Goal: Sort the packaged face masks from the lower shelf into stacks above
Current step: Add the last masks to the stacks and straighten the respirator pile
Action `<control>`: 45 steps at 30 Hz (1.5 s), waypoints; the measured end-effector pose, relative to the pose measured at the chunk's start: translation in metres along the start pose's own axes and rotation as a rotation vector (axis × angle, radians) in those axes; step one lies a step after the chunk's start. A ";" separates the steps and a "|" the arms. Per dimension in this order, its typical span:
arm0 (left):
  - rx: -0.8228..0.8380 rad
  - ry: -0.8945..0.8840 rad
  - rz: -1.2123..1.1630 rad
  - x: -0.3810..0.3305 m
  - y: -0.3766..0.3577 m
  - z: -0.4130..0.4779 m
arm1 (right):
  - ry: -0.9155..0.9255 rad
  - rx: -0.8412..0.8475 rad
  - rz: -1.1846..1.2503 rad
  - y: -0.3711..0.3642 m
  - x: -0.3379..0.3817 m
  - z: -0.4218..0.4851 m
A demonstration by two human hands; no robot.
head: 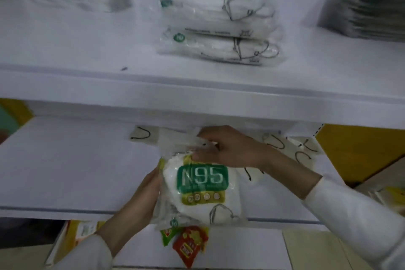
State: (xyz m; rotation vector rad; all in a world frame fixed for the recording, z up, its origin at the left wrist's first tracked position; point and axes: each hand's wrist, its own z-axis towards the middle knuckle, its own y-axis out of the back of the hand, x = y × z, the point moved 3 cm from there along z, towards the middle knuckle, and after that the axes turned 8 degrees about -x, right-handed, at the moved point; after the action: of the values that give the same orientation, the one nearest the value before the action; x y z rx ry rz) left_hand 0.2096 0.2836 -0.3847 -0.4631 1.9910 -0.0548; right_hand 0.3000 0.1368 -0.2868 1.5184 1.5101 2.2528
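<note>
One mask pack [202, 190], green label N95, gripped by left hand [150, 184] and right hand [228, 149] fingers

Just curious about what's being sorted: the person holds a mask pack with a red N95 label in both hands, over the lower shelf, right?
Not quite. The head view shows the N95 label is green, not red. The left hand and right hand do hold the mask pack over the lower shelf.
</note>
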 end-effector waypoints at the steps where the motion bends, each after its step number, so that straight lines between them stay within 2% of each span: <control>1: 0.024 0.030 -0.056 -0.007 -0.002 -0.009 | 0.017 -0.016 -0.003 0.000 0.012 -0.002; 3: 0.067 0.026 -0.186 -0.021 -0.001 -0.026 | 0.039 -0.048 -0.006 0.004 0.029 -0.006; 5: 0.097 -0.030 -0.189 -0.033 0.001 -0.044 | 0.060 -0.052 0.001 0.009 0.050 -0.014; 7: 0.132 -0.126 -0.072 -0.045 0.007 -0.063 | 0.076 -0.017 0.004 0.016 0.074 -0.023; 11: 0.268 -0.196 0.138 -0.082 0.016 -0.114 | 0.153 0.053 0.024 0.034 0.121 -0.057; 16: 0.491 -0.297 0.298 -0.145 0.022 -0.180 | 0.283 -0.060 -0.059 0.082 0.179 -0.108; 19: 0.377 -0.407 0.330 -0.180 0.014 -0.205 | 0.288 -0.277 -0.046 0.129 0.202 -0.113; 22: 0.182 -0.506 0.233 -0.217 -0.002 -0.216 | 0.226 -0.568 0.185 0.179 0.205 -0.105; 24: 0.139 -0.554 0.142 -0.245 -0.018 -0.216 | 0.135 -0.674 0.356 0.201 0.199 -0.097; 27: 0.129 -0.512 -0.006 -0.282 -0.044 -0.206 | -0.014 -0.588 0.657 0.208 0.197 -0.084; 30: 0.070 -0.478 -0.060 -0.320 -0.071 -0.180 | -0.055 -0.536 0.786 0.209 0.203 -0.068; 33: 0.091 -0.418 -0.005 -0.345 -0.089 -0.146 | -0.121 -0.605 0.771 0.210 0.200 -0.042; 35: 0.108 -0.350 0.083 -0.349 -0.095 -0.126 | -0.233 -0.665 0.694 0.209 0.187 -0.025; 39: -0.046 -0.326 0.291 -0.349 -0.085 -0.087 | -0.387 -0.683 0.532 0.203 0.166 -0.011; 42: -0.245 -0.466 0.527 -0.356 -0.080 -0.078 | -0.425 -0.667 0.418 0.197 0.160 0.000; 45: -0.323 -0.583 0.626 -0.364 -0.083 -0.078 | -0.448 -0.693 0.430 0.194 0.160 0.012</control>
State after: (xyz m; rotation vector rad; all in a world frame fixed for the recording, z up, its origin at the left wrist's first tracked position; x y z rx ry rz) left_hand 0.3052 0.3198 -0.0168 -0.0225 1.4845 0.7215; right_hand 0.3124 0.1224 -0.0354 1.9966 0.2529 2.0537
